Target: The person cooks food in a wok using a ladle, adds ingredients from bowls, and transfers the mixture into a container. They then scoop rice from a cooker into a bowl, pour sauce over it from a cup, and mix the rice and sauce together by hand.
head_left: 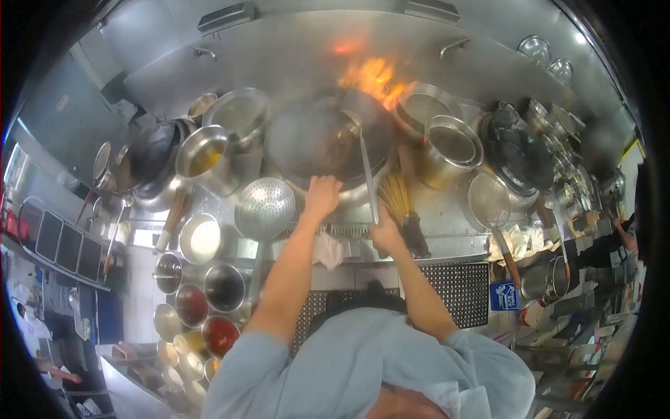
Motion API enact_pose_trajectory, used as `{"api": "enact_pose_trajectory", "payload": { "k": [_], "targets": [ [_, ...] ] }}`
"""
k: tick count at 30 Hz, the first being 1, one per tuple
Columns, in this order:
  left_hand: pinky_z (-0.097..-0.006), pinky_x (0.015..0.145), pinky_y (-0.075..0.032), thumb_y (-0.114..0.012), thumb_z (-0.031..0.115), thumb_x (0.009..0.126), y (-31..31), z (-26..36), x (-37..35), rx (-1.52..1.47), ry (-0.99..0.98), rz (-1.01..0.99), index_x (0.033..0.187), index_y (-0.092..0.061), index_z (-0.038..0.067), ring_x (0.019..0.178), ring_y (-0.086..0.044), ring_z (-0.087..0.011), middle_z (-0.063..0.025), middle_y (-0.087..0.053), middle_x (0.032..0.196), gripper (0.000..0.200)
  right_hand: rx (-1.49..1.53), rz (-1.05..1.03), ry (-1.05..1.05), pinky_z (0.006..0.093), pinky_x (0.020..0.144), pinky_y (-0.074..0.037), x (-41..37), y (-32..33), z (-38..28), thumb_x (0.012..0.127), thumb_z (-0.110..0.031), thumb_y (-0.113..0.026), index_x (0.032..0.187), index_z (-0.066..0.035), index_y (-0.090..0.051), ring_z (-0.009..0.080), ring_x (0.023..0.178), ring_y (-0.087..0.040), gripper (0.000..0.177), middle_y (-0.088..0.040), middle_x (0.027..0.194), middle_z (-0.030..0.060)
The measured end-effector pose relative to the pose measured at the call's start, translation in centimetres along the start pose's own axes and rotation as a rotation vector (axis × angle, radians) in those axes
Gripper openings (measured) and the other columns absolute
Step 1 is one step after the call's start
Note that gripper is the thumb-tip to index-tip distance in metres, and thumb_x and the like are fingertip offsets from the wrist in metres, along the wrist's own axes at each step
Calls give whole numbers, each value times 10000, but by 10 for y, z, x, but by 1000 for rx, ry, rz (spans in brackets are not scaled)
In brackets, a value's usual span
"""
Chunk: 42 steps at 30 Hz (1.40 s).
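Gripping the near rim of the wok [314, 143] at centre, the left hand [322, 197] is closed on it. The right hand [384, 236] holds the ladle [367, 174] handle, its far end in the wok. Flames [373, 78] at the far rim.

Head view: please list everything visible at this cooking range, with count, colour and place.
wok: one, dark, centre of the range
flames: orange, at the wok's far rim
ladle: one, steel, handle running from the wok towards the person
strainer: one, silver, perforated, left of the wok
steel pots: several, silver, around the wok on both sides
bamboo brush: one, tan, right of the ladle
wire skimmer: one, silver, further right
sauce bowls: several, steel, with white, dark and red contents, lower left
cloth: one, white, on the front edge of the range
left hand: closed on the wok's near rim
right hand: closed on the ladle's handle
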<state>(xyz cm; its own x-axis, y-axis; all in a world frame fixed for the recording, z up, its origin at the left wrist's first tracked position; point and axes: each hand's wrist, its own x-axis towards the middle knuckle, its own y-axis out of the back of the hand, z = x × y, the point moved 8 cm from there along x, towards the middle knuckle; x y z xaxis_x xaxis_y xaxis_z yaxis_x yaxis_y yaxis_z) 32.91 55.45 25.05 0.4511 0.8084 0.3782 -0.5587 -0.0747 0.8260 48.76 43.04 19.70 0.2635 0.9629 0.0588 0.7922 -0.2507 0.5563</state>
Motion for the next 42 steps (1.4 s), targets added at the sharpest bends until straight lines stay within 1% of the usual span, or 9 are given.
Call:
{"api": "enact_pose_trajectory", "payload": {
  "k": [2, 12, 24, 26, 28, 30, 33, 37, 42],
  "targets": [
    [-425, 843, -395, -522, 216, 919, 0, -2, 7, -2, 15, -42, 849, -627, 15, 883, -571, -341, -168, -639, 876, 237, 225, -146, -241, 363, 605, -508, -2, 4, -13, 787, -114, -524, 1477, -92, -282, 256, 609, -624, 732, -656, 889, 210],
    [-422, 855, -389, -525, 209, 920, -15, -14, 4, -7, 10, -9, 870, -609, 13, 903, -552, -340, -171, -629, 886, 219, 341, -192, -303, 356, 438, -454, -10, 1, -27, 783, -65, -507, 1473, -105, -283, 203, 455, -551, 727, -591, 645, 139],
    [-406, 869, -379, -515, 201, 931, -15, -13, 4, 34, 40, 8, 889, -621, 16, 906, -578, -311, -147, -638, 888, 217, 328, -155, -296, 355, 445, -450, -6, 0, -23, 768, -89, -524, 1453, -76, -315, 216, 478, -569, 716, -626, 767, 185],
    [-411, 870, -383, -520, 203, 927, -9, -7, -1, 41, 80, -13, 904, -623, 18, 923, -573, -320, -151, -638, 900, 213, 122, 79, 120, 344, 434, -441, 27, -9, 0, 771, -88, -527, 1374, -51, -395, 203, 470, -555, 619, -614, 739, 151],
    [-432, 871, -391, -533, 202, 915, 0, 2, 8, 26, 77, 12, 941, -618, 23, 938, -559, -344, -162, -628, 928, 200, 148, 53, 123, 333, 416, -428, 54, -6, -6, 774, -86, -531, 1261, -36, -459, 186, 450, -533, 495, -591, 702, 113],
    [-470, 874, -404, -553, 199, 896, 2, 9, 1, -10, 55, 41, 1001, -606, 31, 951, -536, -383, -182, -610, 973, 205, 418, -254, -328, 322, 389, -410, 55, -6, -45, 779, -83, -535, 1115, -30, -507, 166, 419, -504, 342, -559, 657, 69],
    [-453, 779, -437, -560, 94, 854, 36, 50, -49, -145, -45, 394, 1023, -571, 20, 918, -531, -390, -195, -583, 982, 185, 660, -404, -419, 314, 341, -365, 60, 5, -43, 767, -68, -551, 998, -22, -494, 142, 375, -454, 242, -512, 610, 34],
    [-500, 870, -454, -490, 140, 879, -117, 71, -207, -422, 219, -669, 1187, -552, 56, 990, -596, -409, -245, -627, 1038, 325, 395, -356, -289, 307, 359, -372, 67, 11, -49, 758, -66, -564, 1197, -7, -492, 143, 381, -456, 448, -511, 617, 36],
    [-514, 953, -425, -543, 186, 850, -282, 59, -270, -275, 323, -833, 1324, -399, -24, 1120, -543, -433, -291, -572, 1170, 538, 626, -553, -441, 309, 365, -369, 55, 24, -39, 767, -37, -542, 1266, -59, -477, 137, 392, -448, 504, -473, 605, 27]
  ]
}}
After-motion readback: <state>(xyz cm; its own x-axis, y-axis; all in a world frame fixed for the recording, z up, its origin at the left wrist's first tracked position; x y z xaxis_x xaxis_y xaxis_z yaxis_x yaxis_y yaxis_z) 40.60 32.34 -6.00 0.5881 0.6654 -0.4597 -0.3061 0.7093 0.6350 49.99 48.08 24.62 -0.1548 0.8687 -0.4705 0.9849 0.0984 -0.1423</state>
